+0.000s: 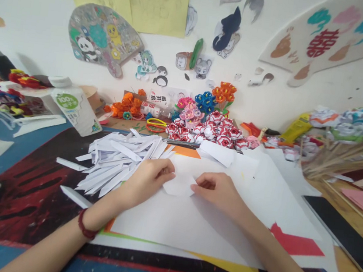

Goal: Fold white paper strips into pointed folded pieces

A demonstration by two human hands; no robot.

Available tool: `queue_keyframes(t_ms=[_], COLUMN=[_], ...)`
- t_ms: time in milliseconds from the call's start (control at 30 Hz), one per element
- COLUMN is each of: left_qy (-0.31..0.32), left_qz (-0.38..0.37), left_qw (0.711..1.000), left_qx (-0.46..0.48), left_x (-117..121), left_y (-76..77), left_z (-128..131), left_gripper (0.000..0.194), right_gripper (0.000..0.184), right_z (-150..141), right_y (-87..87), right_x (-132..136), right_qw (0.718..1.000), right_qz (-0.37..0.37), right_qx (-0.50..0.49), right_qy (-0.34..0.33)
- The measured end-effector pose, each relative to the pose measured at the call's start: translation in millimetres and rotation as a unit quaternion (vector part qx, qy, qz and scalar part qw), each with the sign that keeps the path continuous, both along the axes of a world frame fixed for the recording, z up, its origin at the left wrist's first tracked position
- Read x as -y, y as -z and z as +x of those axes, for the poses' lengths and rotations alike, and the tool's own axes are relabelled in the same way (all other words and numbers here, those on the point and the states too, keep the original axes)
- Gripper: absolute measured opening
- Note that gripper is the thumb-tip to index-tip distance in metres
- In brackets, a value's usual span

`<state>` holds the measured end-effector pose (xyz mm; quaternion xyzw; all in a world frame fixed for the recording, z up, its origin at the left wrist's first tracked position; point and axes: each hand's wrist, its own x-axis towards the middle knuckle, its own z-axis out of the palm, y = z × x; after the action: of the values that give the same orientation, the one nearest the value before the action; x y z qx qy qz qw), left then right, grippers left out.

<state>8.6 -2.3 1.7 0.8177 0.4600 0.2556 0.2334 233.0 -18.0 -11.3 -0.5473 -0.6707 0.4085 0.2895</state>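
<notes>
A small piece of white paper (179, 185) with slanted lower corners is held up between my two hands. Its left edge is pinched by my left hand (156, 175), thumb against curled fingers. On the opposite edge my right hand (214, 187) grips it the same way. Beneath lie large white sheets (161, 219), with orange, green and yellow paper edges showing under them. Just left of my left hand is a heap of folded white paper strips (117, 157). A folded white piece (217, 153) rests behind my hands.
Red-and-white paper flowers (215, 131) and pipe-cleaner flowers (205, 101) line the back by the wall. A white bottle (76, 105) stands tilted at the left. To the right are a dark phone-like slab (342, 230), a red paper scrap (297, 243) and thin wooden sticks (327, 158).
</notes>
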Motion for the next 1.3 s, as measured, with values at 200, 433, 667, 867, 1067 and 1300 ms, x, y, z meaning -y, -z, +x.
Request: queue_keyframes(t_ms=[200, 433, 667, 867, 1067, 1300], left_qy=[0.018, 0.021, 0.038, 0.083, 0.119, 0.13], left_qz=[0.048, 0.112, 0.165, 0.193, 0.204, 0.225], left_qw=[0.998, 0.992, 0.981, 0.969, 0.951, 0.937], left_qx=[-0.033, -0.045, -0.1, -0.126, -0.197, -0.235], left_x=[-0.1, -0.5, 0.0, 0.2, 5.6, 8.3], left_y=[14.1, 26.5, 27.4, 25.3, 15.6, 11.8], left_z=[3.3, 5.5, 4.1, 3.3, 3.6, 5.0], left_gripper=[0.005, 0.01, 0.015, 0.02, 0.021, 0.015], right_gripper=[0.009, 0.005, 0.017, 0.013, 0.023, 0.021], right_z=[2.0, -0.8, -2.7, -3.7, -4.6, -5.0], right_y=[4.1, 8.3, 8.7, 13.8, 16.4, 16.6], right_x=[-3.4, -5.6, -5.2, -1.6, 1.8, 3.0], right_qw=[0.991, 0.988, 0.983, 0.962, 0.902, 0.837], right_qz=[0.104, 0.134, 0.173, 0.248, 0.362, 0.454], right_qx=[0.079, 0.074, 0.06, 0.103, 0.209, 0.284], right_qy=[0.024, 0.027, -0.016, -0.046, -0.104, -0.114])
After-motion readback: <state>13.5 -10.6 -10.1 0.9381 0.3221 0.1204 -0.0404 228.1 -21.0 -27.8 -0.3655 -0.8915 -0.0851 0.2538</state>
